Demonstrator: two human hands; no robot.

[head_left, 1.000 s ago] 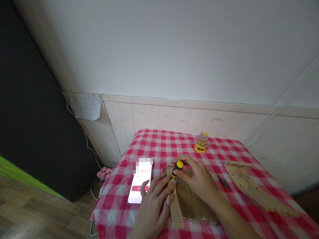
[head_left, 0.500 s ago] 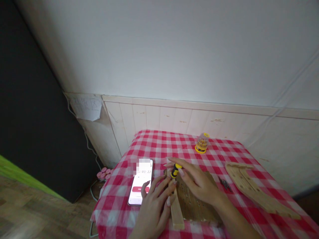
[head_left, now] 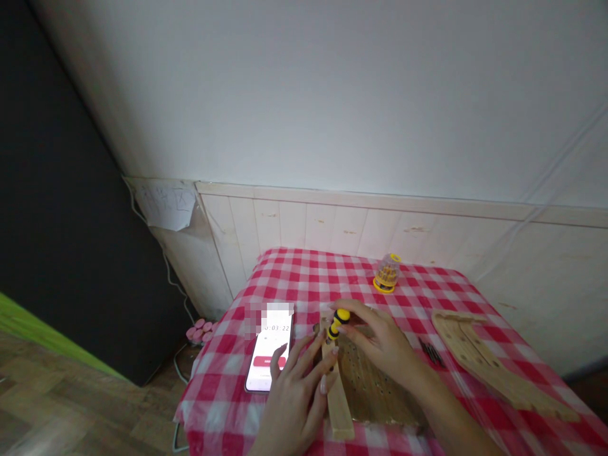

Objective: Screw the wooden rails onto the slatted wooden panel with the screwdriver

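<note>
My right hand [head_left: 375, 332] grips a short yellow-and-black screwdriver [head_left: 339, 322] by its handle, between thumb and fingers. The screwdriver leans over a narrow pale wooden strip [head_left: 339, 405], its tip hidden by fingers. My left hand [head_left: 299, 386] is closed on that strip, fingertips close beside the lower end of the screwdriver. Under the strip's right side lies a brown wooden board [head_left: 375, 386] dotted with small holes, partly covered by my right hand and forearm.
A lit phone [head_left: 270, 354] lies left of my left hand. A clear-lidded bit case [head_left: 387, 275] with a yellow base stands farther back. Dark screws [head_left: 431, 352] and curved pale wooden pieces [head_left: 494, 367] rest to the right on the red-checked tablecloth [head_left: 308, 272].
My right hand has shifted its hold on the screwdriver, and more of the yellow handle shows. My left hand stays in nearly the same place on the strip.
</note>
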